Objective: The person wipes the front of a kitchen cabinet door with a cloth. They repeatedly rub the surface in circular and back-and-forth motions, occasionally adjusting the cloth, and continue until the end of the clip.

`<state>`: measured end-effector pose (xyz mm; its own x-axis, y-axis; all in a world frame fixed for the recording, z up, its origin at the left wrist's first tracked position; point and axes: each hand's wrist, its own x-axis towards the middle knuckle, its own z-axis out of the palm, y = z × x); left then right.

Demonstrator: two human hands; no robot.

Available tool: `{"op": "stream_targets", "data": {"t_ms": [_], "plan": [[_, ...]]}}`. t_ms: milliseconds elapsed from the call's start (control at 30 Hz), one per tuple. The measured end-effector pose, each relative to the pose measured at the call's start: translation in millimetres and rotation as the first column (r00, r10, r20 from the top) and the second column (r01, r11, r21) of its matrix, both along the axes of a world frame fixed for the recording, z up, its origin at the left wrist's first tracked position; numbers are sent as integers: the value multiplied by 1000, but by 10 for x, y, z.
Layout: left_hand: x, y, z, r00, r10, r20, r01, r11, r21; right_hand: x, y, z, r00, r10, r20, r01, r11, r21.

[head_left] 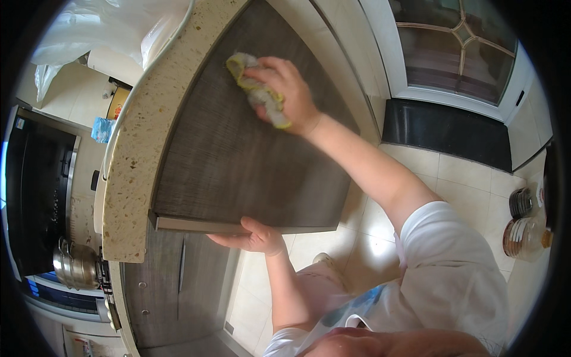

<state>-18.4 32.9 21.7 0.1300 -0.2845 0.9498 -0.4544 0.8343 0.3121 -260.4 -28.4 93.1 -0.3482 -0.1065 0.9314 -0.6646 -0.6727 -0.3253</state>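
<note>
A dark wood-grain cabinet panel (250,178) with a pale edge fills the middle of the view, just below a speckled stone countertop (129,165). My right hand (290,91) presses a crumpled grey-white cloth with yellow trim (263,96) against the panel's upper part. The hand and cloth are slightly blurred. At the panel's pale near edge is my left hand (261,236), its thumb over the edge and its fingers stretched along the other side. Both forearms are bare below white short sleeves.
A white cable (147,73) runs along the countertop beside plastic bags (102,31). At left, a steel pot (76,263) stands on the stove. A glass door (459,49) lies beyond a black threshold (446,131). A large bottle (528,238) stands at right on the tiled floor side.
</note>
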Motion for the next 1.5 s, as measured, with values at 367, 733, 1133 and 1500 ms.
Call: {"op": "stream_targets", "data": {"t_ms": [367, 733, 1133, 1500], "plan": [[-114, -26, 27, 995, -99, -23, 99, 995, -24, -396, -398, -505, 833, -472, 289, 323, 838, 440], [-76, 30, 31, 996, -78, -38, 79, 997, 24, 266, 92, -365, 921, -203, -333, 127, 963, -236], [-39, 12, 17, 998, 61, -24, -61, 998, 20, 539, 421, -196, 1000, -19, -23, 21, 996, 88], [-76, 22, 26, 997, -59, -53, 59, 998, 11, -119, -59, -426, 992, -109, -66, 111, 994, 22]]}}
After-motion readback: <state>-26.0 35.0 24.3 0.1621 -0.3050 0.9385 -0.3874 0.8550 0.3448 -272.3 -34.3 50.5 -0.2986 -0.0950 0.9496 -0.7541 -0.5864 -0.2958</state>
